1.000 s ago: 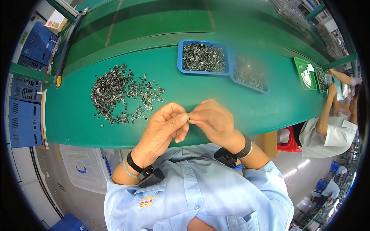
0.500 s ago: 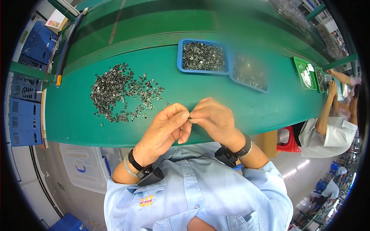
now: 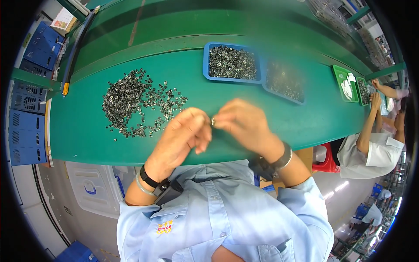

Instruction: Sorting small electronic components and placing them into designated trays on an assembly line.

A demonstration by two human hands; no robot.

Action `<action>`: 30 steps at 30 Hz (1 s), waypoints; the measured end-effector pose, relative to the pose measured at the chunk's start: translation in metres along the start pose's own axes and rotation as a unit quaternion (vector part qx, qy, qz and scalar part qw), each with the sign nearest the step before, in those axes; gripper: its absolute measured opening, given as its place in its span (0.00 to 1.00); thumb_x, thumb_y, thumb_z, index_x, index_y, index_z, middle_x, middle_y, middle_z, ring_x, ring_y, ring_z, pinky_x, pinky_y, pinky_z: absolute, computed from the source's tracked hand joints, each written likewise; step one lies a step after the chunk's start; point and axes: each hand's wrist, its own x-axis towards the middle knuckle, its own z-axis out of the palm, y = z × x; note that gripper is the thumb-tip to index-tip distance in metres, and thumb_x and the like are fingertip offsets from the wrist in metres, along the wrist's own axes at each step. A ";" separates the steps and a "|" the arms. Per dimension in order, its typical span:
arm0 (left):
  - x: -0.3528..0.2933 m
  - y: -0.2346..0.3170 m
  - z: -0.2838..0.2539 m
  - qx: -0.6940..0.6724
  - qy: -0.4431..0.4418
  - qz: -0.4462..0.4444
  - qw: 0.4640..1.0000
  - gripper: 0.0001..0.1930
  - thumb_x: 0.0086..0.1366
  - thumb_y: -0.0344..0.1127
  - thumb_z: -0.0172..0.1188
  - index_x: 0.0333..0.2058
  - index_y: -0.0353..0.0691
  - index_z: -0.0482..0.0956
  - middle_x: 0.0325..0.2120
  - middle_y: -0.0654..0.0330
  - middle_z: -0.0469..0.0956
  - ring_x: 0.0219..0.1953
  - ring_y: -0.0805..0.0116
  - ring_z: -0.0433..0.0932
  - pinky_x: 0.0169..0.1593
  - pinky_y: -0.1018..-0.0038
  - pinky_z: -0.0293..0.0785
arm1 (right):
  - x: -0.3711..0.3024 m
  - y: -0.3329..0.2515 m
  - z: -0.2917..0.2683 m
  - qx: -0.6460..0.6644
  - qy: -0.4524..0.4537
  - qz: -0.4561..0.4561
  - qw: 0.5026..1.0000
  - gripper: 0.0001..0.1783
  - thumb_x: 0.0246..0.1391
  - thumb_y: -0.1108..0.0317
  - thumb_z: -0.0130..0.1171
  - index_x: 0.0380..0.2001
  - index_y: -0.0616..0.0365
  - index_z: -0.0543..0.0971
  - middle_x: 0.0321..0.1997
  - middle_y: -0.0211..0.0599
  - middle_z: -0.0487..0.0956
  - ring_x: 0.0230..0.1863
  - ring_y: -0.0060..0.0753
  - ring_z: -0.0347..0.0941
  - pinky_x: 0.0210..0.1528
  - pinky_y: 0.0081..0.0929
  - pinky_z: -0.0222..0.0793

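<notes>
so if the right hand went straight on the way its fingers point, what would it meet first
Most likely the left hand, just beyond the small part that the right hand appears to pinch; blur leaves the depth unclear.

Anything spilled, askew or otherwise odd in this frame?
Two things stand out. The pile lies loose and ragged on the bench, outside the blue tray; that may be deliberate. The second tray beside it looks hazy, perhaps from a smudged lens. The part in the right hand is too small to check for damage.
</notes>
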 end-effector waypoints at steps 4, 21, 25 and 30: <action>-0.008 0.012 -0.025 -0.021 0.079 0.081 0.993 0.10 0.69 0.40 0.49 0.35 0.39 0.71 0.20 0.62 0.73 0.18 0.75 0.68 0.21 0.79 0.64 | 0.042 0.029 -0.023 -0.078 0.024 0.008 0.997 0.05 0.47 0.71 0.64 0.29 0.59 0.80 0.30 0.37 0.78 0.33 0.34 0.75 0.37 0.29 0.71; -0.026 -0.003 -0.047 0.017 0.107 0.077 0.991 0.08 0.70 0.33 0.46 0.36 0.35 0.70 0.19 0.61 0.69 0.18 0.76 0.66 0.21 0.80 0.62 | 0.023 0.032 0.046 -0.161 -0.158 -0.016 0.974 0.08 0.45 0.69 0.61 0.31 0.55 0.77 0.31 0.35 0.73 0.36 0.40 0.72 0.38 0.32 0.70; -0.022 -0.003 -0.024 0.121 0.099 0.081 0.984 0.08 0.70 0.34 0.46 0.37 0.35 0.70 0.21 0.62 0.70 0.19 0.78 0.66 0.21 0.83 0.60 | 0.025 0.015 0.038 -0.124 -0.081 -0.036 0.988 0.07 0.44 0.66 0.58 0.27 0.55 0.76 0.30 0.35 0.72 0.36 0.40 0.70 0.38 0.35 0.67; -0.013 -0.014 -0.019 0.113 0.075 0.086 0.987 0.09 0.69 0.36 0.48 0.39 0.35 0.69 0.22 0.63 0.70 0.18 0.79 0.65 0.20 0.83 0.60 | 0.013 -0.013 0.032 -0.180 -0.080 -0.010 0.980 0.08 0.43 0.64 0.59 0.28 0.54 0.77 0.32 0.33 0.71 0.37 0.39 0.69 0.40 0.34 0.66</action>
